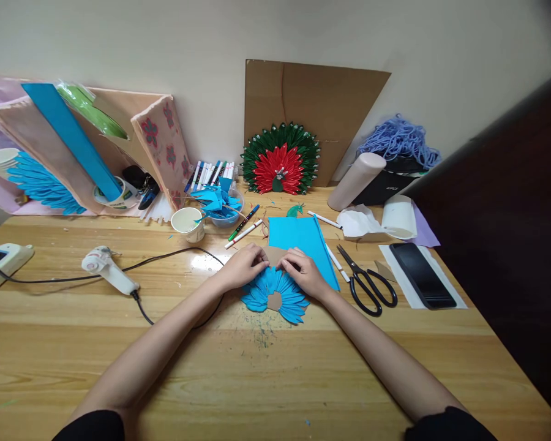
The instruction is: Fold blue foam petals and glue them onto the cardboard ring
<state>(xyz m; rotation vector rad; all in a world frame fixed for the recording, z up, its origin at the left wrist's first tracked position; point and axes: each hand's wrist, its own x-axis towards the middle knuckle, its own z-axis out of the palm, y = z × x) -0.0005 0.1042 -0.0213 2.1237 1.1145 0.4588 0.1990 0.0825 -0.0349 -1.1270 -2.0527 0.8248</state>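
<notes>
A fan of blue paper petals (257, 295) is fixed on a piece of brown cardboard (275, 254), with a bare round patch of cardboard at its lower middle. My left hand (245, 267) is closed at the upper left of the fan, thumb and fingers pinching near a petal tip. From the upper right, my right hand (305, 274) reaches in with bent fingers, also pinched at the petals' upper edge. The fingertips partly hide what they grip. Behind my right hand lies a blue paper sheet (298, 231). Black-handled scissors (367, 282) rest to the right.
A hot glue gun (110, 269) with its cord lies left, near a power strip (4, 269). Behind are a paper cup (188, 224), a bowl of blue scraps (223, 205), markers (243, 222) and a red-green petal fan (280, 160). A phone (422, 275) lies right.
</notes>
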